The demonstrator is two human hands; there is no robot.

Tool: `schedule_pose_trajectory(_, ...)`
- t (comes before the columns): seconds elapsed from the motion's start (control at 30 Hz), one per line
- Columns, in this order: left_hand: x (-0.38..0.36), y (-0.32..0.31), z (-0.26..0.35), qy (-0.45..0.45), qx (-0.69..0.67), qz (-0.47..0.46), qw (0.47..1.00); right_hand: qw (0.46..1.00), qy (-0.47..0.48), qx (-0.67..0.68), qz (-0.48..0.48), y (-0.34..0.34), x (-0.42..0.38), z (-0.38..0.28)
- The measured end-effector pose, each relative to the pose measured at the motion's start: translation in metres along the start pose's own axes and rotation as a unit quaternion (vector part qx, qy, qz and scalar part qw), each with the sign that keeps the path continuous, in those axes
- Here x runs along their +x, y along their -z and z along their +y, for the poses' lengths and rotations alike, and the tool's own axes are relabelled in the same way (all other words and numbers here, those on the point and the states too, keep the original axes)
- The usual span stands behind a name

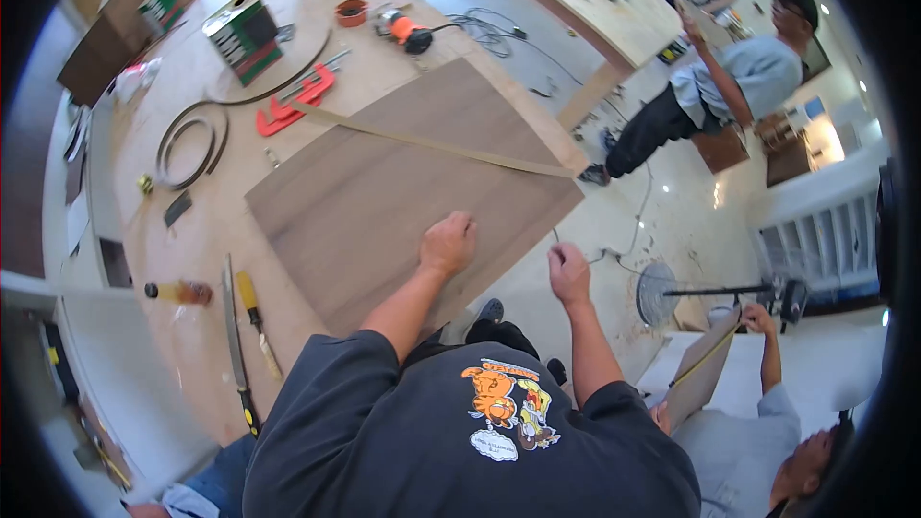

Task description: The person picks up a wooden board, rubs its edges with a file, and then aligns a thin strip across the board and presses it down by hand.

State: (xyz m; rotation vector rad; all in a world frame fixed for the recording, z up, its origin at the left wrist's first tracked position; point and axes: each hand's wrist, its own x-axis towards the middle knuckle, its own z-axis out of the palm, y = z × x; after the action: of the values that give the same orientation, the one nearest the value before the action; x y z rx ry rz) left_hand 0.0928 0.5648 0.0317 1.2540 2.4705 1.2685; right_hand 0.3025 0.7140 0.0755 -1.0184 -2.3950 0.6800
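Observation:
A brown wood-grain board [384, 201] lies flat on the workbench, its near right corner pointing toward me. My left hand [448, 243] is on the board near its right edge, fingers curled closed; what they hold, if anything, is hidden. Off that edge, above the floor, my right hand [569, 273] is closed too. Whatever it may grip cannot be made out. Across the board's far part runs a thin tan strip [432, 142], reaching from the red clamps [295, 104] to the right corner.
A file [236, 345] and a yellow-handled tool [251, 302] lie left on the bench [206, 230]. Behind are coiled edging [192, 149], a green-white can [242, 38] and an orange power tool [405, 31]. One person [734, 77] stands right; another [748, 441] holds a panel [700, 374]. Cables cross the floor.

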Motion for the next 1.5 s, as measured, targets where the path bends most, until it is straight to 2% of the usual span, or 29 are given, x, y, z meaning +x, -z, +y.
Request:
schedule_pose_trajectory(0.07, 0.003, 0.004, 0.004, -0.002, 0.003, 0.006, 1.0, 0.996, 0.067, -0.046, -0.041, 0.003, 0.042, -0.021)
schedule_pose_trajectory(0.17, 0.002, 0.001, 0.004, 0.018, -0.006, 0.02, 1.0, 0.979, 0.153, -0.13, -0.049, -0.001, 0.095, -0.046)
schedule_pose_trajectory(0.3, 0.002, 0.002, 0.002, 0.017, -0.001, 0.025, 1.0, 0.947, 0.219, -0.206, -0.111, -0.019, 0.149, -0.038)
schedule_pose_trajectory(0.5, 0.005, 0.0, 0.006, 0.024, 0.008, 0.037, 0.999, 0.875, 0.153, -0.356, -0.29, -0.035, 0.19, -0.023)
schedule_pose_trajectory(0.6, 0.007, 0.0, 0.007, 0.035, 0.012, 0.032, 0.999, 0.869, 0.175, -0.365, -0.285, -0.035, 0.194, -0.017)
schedule_pose_trajectory(0.7, 0.005, -0.001, 0.009, 0.037, 0.022, 0.038, 0.998, 0.889, 0.248, -0.32, -0.213, -0.03, 0.192, -0.013)
schedule_pose_trajectory(0.8, 0.006, 0.0, 0.012, 0.044, 0.021, 0.039, 0.998, 0.895, 0.276, -0.293, -0.193, -0.035, 0.199, 0.002)
schedule_pose_trajectory(1.1, 0.005, -0.005, 0.01, 0.04, 0.047, 0.04, 0.997, 0.882, 0.236, -0.306, -0.27, -0.033, 0.203, 0.001)
schedule_pose_trajectory(1.17, 0.005, -0.005, 0.01, 0.045, 0.038, 0.044, 0.997, 0.893, 0.226, -0.241, -0.305, -0.037, 0.2, 0.02)
schedule_pose_trajectory(1.3, 0.003, -0.006, 0.011, 0.102, -0.037, 0.096, 0.989, 0.887, 0.222, -0.199, -0.354, -0.014, 0.179, 0.007)
schedule_pose_trajectory(1.4, 0.003, -0.007, -0.003, 0.167, -0.129, 0.166, 0.963, 0.869, 0.251, -0.227, -0.36, 0.004, 0.161, -0.008)
schedule_pose_trajectory(1.43, 0.0, -0.01, -0.009, 0.182, -0.15, 0.186, 0.954, 0.863, 0.224, -0.246, -0.379, 0.006, 0.157, -0.009)
schedule_pose_trajectory(1.5, -0.013, -0.012, -0.015, 0.203, -0.173, 0.221, 0.938, 0.86, 0.266, -0.257, -0.351, 0.005, 0.154, 0.0)
